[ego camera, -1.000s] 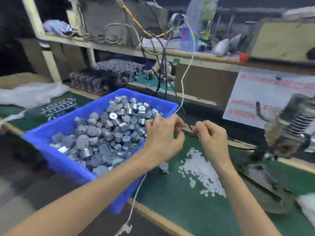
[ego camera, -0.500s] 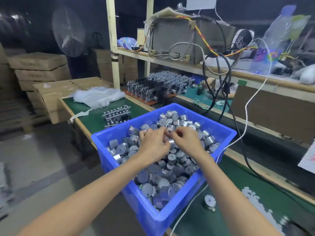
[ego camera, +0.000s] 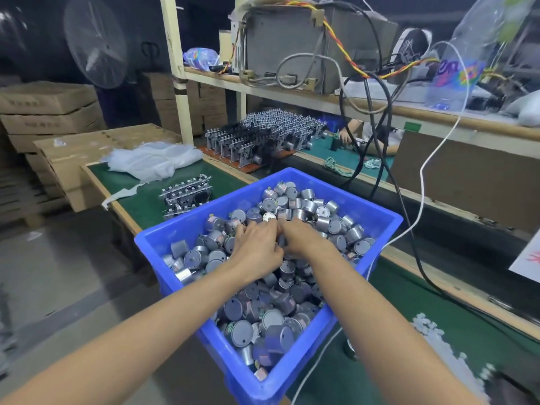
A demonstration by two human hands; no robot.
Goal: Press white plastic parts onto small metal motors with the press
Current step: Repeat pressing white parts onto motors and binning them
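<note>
A blue bin (ego camera: 377, 220) on the green bench holds a heap of small round metal motors (ego camera: 295, 206). My left hand (ego camera: 257, 249) and my right hand (ego camera: 305, 238) are side by side in the middle of the heap, fingers curled down among the motors and fingertips touching. What the fingers hold is hidden. Loose white plastic parts (ego camera: 432, 337) lie in a pile on the mat at the lower right. One single motor (ego camera: 349, 349) stands on the mat beside the bin. The press is out of view.
A white cable (ego camera: 422, 176) hangs past the bin's right side, with black cables (ego camera: 388, 159) behind. Racks of metal assemblies (ego camera: 187, 192) and a white bag (ego camera: 152, 160) sit left of the bin. Behind is a shelf with a grey box (ego camera: 292, 36).
Both hands left the spot above the white parts and went left into the bin of motors; the view swung left, away from the press. Over the last half second they stay in the heap.
</note>
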